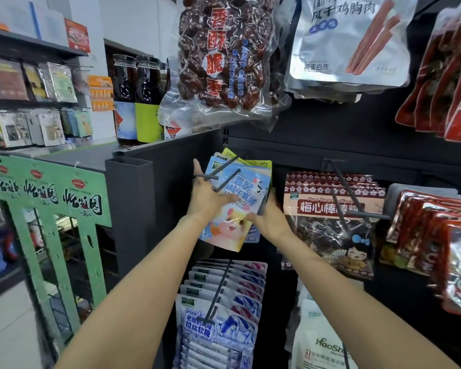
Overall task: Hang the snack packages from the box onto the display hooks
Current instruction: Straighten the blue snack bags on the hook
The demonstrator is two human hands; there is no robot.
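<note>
Dark display wall (317,145) fills the right and centre of view, hung with rows of bagged snacks. Green cardboard stand (51,198) stands at left, in front of grey shelving with small packets.

Upper row: clear bag of dried red fruit (221,57) hangs at top centre; silver pouches with red sticks printed (351,41) hang just right of it; red bags (450,83) at far right. Two dark bottles (136,99) stand on the ledge left of the fruit bag.

Middle row: plum lollipop bags (333,225) hang on a hook right of the hands; red and silver bags (437,243) further right.

Lower row: blue and white cow-print bags (221,315) hang in a deep stack directly below the hands; white pouch (322,339) to their right.

Task item: stack of light blue snack bags (234,206), cartoon pig on the front one, sits at the two-pronged hook (221,174) in the middle row, prongs crossing the top of the front bag. Whether the prongs pass through the bags' holes: cannot tell.

Left hand (208,195) lies against the left side of the stack, fingers straight and spread, palm toward the bags, thumb pointing up, pressing rather than clasping. Right hand (269,217) grips the stack's right edge, fingers curled behind it, thumb across the front bag
</note>
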